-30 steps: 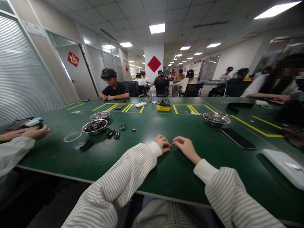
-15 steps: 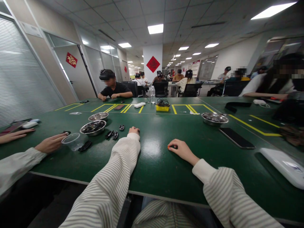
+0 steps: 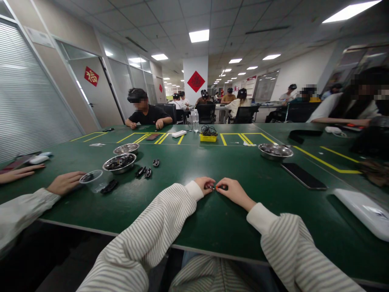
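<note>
Both my hands rest on the green table point(image 3: 212, 219) in front of me, fingertips meeting. My left hand point(image 3: 204, 184) is pinched on a small dark part. My right hand point(image 3: 233, 192) is closed on another small black piece point(image 3: 224, 187); the two pieces touch between my fingers. Further left lie a few loose black parts point(image 3: 146, 172) beside a steel bowl point(image 3: 119, 163) filled with more of them.
A second steel bowl point(image 3: 126, 149) sits behind the first, a third point(image 3: 275, 151) at right. A co-worker's hand point(image 3: 65, 182) holds a clear plastic cup point(image 3: 92, 180) at left. A phone point(image 3: 303, 176) and a white device point(image 3: 364, 213) lie at right. People sit around the table.
My left hand reached out to the small part near the bowls, picked it up and came back to meet my right hand. The co-worker's hand took hold of the clear cup.
</note>
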`<state>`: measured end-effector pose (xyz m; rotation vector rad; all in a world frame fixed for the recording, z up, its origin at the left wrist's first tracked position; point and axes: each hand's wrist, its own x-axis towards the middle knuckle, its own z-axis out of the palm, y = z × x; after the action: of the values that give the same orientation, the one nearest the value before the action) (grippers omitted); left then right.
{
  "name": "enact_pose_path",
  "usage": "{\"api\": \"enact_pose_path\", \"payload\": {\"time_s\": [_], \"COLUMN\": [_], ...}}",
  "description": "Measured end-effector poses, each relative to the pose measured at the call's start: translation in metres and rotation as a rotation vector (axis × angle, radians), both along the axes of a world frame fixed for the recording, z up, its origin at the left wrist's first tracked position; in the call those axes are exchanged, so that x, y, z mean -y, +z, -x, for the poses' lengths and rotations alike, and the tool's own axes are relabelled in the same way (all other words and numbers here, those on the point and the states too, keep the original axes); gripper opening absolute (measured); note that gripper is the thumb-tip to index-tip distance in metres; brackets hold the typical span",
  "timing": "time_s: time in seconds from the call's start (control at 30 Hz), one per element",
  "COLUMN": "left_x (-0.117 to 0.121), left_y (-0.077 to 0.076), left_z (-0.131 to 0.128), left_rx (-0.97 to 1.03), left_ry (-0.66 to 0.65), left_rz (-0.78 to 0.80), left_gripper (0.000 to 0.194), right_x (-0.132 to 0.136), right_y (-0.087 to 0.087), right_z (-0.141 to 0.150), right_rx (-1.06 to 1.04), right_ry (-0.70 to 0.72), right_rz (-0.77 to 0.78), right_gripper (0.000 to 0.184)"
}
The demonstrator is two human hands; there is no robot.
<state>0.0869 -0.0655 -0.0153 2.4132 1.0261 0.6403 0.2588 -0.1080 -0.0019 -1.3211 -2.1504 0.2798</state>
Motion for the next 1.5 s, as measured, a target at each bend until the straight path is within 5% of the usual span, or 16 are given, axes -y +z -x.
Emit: {"api": "enact_pose_path", "payload": {"time_s": [0.23, 0.87, 1.5], "left_x": [-0.0013, 0.0021, 0.0], "left_y": [0.003, 0.0045, 0.0035], "left_z": [0.0034, 0.007, 0.0068], "left_rx": [-0.084, 0.099, 0.011], "left_ry": [0.0, -0.065, -0.077], "left_rz": [-0.175, -0.381, -0.409], "left_gripper": [0.018, 0.021, 0.022], "right_x": [0.0033, 0.0062, 0.0057], "right_y": [0.0051, 0.0065, 0.0071], "right_z": [0.0015, 0.0041, 0.0068], "right_rx": [-0.03, -0.537, -0.428], "right_ry": [0.022, 0.067, 0.005], "right_rz": [0.017, 0.211, 0.201], "right_gripper": [0.018, 0.026, 0.023]}}
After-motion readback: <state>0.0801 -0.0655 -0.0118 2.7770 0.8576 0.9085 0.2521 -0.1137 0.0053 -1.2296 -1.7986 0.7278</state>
